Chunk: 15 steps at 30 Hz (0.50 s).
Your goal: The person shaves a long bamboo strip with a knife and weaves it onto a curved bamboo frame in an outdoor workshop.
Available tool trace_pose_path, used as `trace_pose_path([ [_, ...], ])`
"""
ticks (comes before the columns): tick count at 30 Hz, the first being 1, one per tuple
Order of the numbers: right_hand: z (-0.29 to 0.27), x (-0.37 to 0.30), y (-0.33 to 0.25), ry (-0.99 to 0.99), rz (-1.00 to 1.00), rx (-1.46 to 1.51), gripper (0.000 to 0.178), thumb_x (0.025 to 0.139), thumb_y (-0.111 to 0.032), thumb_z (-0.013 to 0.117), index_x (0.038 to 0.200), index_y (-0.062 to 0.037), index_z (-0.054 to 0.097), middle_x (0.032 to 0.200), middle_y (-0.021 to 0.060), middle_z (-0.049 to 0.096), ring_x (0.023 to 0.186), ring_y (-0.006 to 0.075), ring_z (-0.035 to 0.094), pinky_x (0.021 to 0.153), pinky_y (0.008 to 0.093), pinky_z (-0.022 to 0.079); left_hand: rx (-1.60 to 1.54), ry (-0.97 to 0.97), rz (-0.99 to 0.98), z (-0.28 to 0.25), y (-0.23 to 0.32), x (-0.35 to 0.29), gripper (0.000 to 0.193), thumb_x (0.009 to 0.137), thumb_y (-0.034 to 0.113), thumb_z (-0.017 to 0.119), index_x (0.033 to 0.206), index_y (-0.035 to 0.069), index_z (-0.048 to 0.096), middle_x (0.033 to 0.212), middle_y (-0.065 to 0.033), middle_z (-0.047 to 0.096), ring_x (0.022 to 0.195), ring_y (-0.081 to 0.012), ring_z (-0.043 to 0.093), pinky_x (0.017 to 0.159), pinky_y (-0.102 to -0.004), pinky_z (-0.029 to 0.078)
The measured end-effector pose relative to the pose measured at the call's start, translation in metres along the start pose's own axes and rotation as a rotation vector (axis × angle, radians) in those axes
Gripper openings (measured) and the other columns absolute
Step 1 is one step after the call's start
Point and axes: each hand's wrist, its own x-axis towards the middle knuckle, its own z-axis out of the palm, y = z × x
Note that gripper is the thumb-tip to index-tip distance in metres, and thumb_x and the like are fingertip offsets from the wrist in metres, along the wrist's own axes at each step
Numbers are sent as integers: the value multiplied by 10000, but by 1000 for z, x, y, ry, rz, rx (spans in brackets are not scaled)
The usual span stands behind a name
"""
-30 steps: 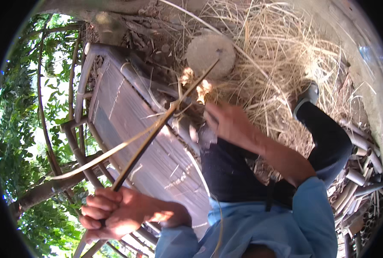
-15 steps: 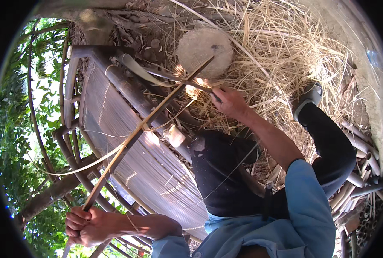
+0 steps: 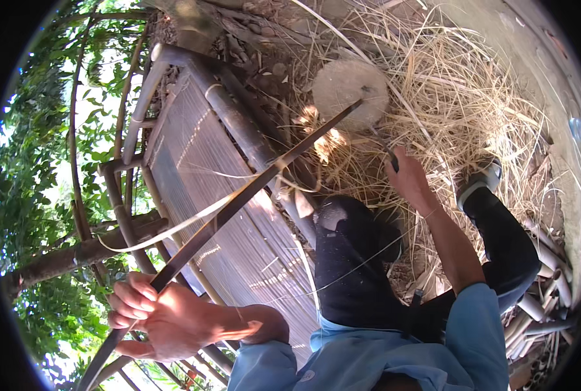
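Observation:
My left hand (image 3: 166,320), at the lower left, has its fingers curled round a long bamboo strip (image 3: 316,135), thumb sticking out below. The strip slants up to the right, its dark side showing, and its far tip overlaps a round pale block (image 3: 344,85). A thin pale sliver (image 3: 173,230) curls off beside the strip's middle. In my right hand (image 3: 410,179) is a knife (image 3: 393,159) with a dark handle; its narrow blade points up toward the block, apart from the strip. The blade is partly blurred.
A slatted bamboo bench (image 3: 186,156) stands left of my knee, under the strip. Straw-like shavings (image 3: 466,98) cover the ground at the upper right. Bamboo poles (image 3: 554,287) lie at the right edge. A pole railing (image 3: 117,202) stands before leaves at left.
The knife has come away from the strip, my right hand moving right and down. My left hand has turned, and the strip now shows a darker side. The whole view has shifted.

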Motion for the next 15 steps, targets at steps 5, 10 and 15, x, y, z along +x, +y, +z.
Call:
trace_pose_path([
  [5,-31,-61,-115,109,-459,161,191,976,-216,654,971,-58,548,684,128,566,577,242,612,480,377,508,-51,-265,3,-5,8,-28,532,1052,566,464,874,65,474,658,4,339,507,-110,226,470,-301,224],
  [10,-67,-140,-179,120,-748,115,208,927,-213,714,932,-66,567,793,113,594,613,240,645,476,359,548,-33,-306,14,0,15,-49,553,1064,586,401,861,73,444,685,-7,344,535,-119,261,503,-301,255],
  [15,-45,-90,-146,165,-531,210,200,895,-189,725,963,-61,588,772,100,597,651,253,673,479,374,555,-43,-247,-8,10,13,-56,536,1044,570,476,782,109,398,659,3,329,545,-123,272,511,-292,253],
])
